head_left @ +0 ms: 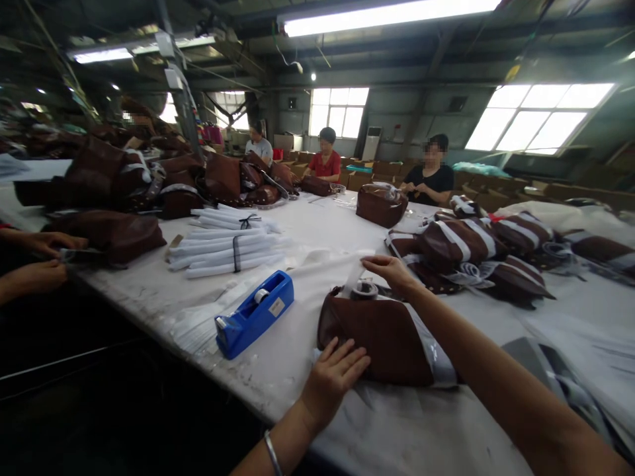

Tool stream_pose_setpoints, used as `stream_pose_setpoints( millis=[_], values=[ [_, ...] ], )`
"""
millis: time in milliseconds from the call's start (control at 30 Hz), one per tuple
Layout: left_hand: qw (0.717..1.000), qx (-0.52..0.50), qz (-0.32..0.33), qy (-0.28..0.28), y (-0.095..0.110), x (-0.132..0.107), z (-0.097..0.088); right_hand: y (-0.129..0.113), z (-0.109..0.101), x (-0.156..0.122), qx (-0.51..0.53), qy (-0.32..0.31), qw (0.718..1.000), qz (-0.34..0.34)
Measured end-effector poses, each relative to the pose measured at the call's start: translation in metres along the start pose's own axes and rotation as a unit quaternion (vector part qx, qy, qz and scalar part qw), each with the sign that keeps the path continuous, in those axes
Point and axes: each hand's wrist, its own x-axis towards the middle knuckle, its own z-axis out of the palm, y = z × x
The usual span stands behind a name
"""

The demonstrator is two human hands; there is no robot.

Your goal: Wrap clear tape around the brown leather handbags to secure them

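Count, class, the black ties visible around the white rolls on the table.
2. The rear black tie crosses the farther bundle; the front black tie crosses the nearer bundle, beyond the blue tape dispenser. Others may be hidden.

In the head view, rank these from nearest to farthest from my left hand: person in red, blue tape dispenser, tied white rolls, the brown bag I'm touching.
1. Brown bag: under the left hand, touching.
2. Blue tape dispenser: left of the hand.
3. Tied white rolls: left, beyond the dispenser.
4. Person in red: far off, in the background.
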Motion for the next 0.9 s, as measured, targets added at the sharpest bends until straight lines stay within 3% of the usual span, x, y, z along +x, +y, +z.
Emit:
stream_pose_setpoints(
  millis=[233,367,533,667,800,900],
  values=[
    [0.998,-0.025,0.024,-0.047,-0.004,0.001,-0.010,-0.020,0.014,-0.095,-0.086,0.028,0.985,-0.150],
    [0.998,-0.063,0.007,-0.030,-0.006,0.002,-0.012,-0.009,0.025,-0.142,-0.141,-0.034,0.968,-0.203],
    [0.992,-0.111,-0.054,-0.023,-0.006,-0.003,-0.009,0.016,0.038,-0.172,-0.169,-0.073,0.936,-0.301],
    [0.988,-0.113,-0.101,0.003,-0.006,-0.006,-0.008,0.026,0.048,-0.186,-0.221,-0.087,0.923,-0.304],
    [0.995,-0.092,-0.034,-0.019,-0.009,-0.003,-0.009,0.024,0.045,-0.216,-0.205,-0.087,0.933,-0.283],
    [0.995,-0.091,0.007,-0.044,-0.011,-0.002,-0.008,0.026,0.032,-0.252,-0.211,0.035,0.957,-0.197]
  ],
)
